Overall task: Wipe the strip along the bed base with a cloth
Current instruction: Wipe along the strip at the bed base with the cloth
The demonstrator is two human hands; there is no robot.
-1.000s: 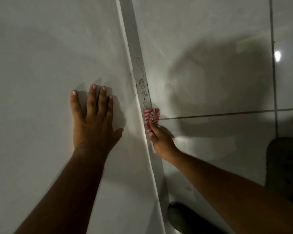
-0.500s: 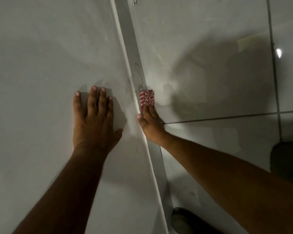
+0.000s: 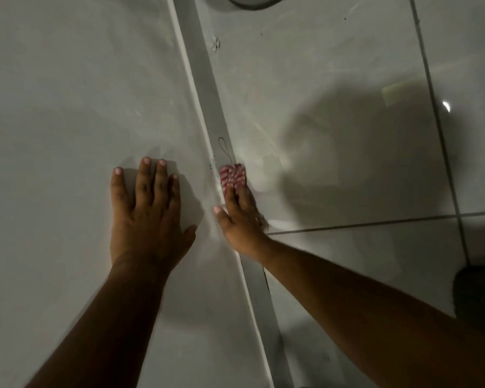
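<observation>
A grey strip point(image 3: 205, 77) runs along the bed base from the top middle down to the bottom right, between the pale bed surface point(image 3: 67, 93) and the tiled floor. My right hand point(image 3: 240, 219) presses a folded red-and-white striped cloth point(image 3: 232, 176) flat onto the strip, fingers on top of it. Just beyond the cloth, a thin dark scribble mark point(image 3: 224, 147) shows on the strip. My left hand point(image 3: 146, 217) lies flat with fingers spread on the bed surface, left of the strip.
Glossy pale floor tiles point(image 3: 333, 79) with dark grout lines fill the right side. A dark object point(image 3: 479, 295) sits at the right edge. A dark curved rim point(image 3: 252, 4) shows at the top. Small white specks point(image 3: 215, 44) lie beside the strip.
My right hand has slid the cloth farther up the strip, covering most of the scribbled marks. My left hand has stayed flat on the bed surface.
</observation>
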